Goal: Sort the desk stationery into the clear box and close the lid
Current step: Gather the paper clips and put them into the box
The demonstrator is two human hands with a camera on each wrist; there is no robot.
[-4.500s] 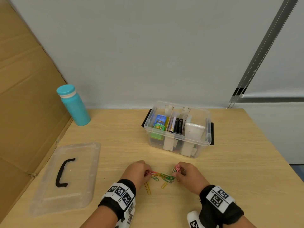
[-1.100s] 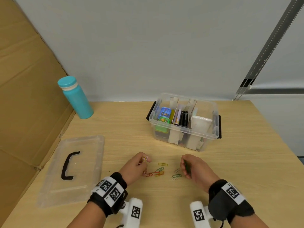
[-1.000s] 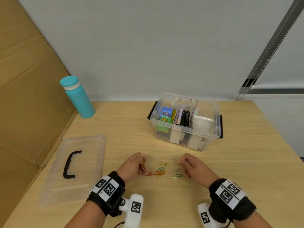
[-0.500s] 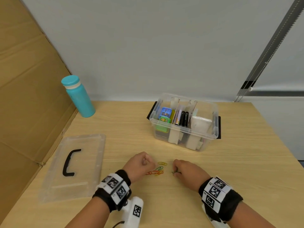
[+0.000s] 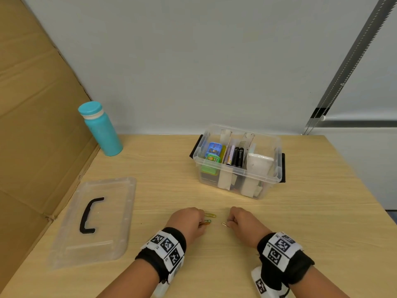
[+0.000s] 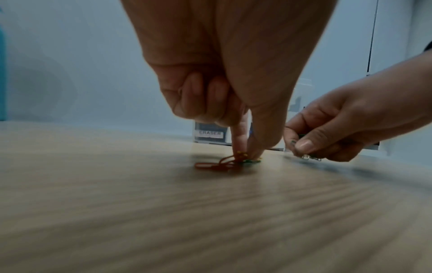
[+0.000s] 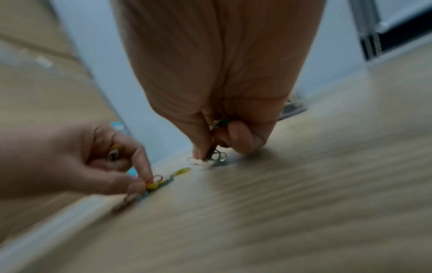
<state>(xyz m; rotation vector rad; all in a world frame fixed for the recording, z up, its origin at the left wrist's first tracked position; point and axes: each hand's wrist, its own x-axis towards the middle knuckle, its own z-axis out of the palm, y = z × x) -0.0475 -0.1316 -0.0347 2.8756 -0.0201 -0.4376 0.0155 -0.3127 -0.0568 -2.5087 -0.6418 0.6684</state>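
While your left hand (image 5: 187, 222) pinches red/orange clips (image 6: 216, 164) flat on worktop (image 5: 300, 222), long axis roughly left-right, right hand (image 5: 243, 223) grip pinches silver/green clips (image 7: 208, 158). Loose yellow clip (image 5: 210, 215) lies between hands. Fingertips hidden in head view, wrist views blurry. Clear box (image 5: 277, 168) beyond holds markers, erasers, white block. Lid (image 5: 120, 211) off, lying left.

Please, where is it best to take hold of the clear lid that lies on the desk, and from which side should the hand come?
Probably by the black handle at the middle of the clear lid. The lid lies flat with the handle facing up, so come from above and curl the fingers under the handle's bar. The rim lies flush on the desk and gives little to pinch.
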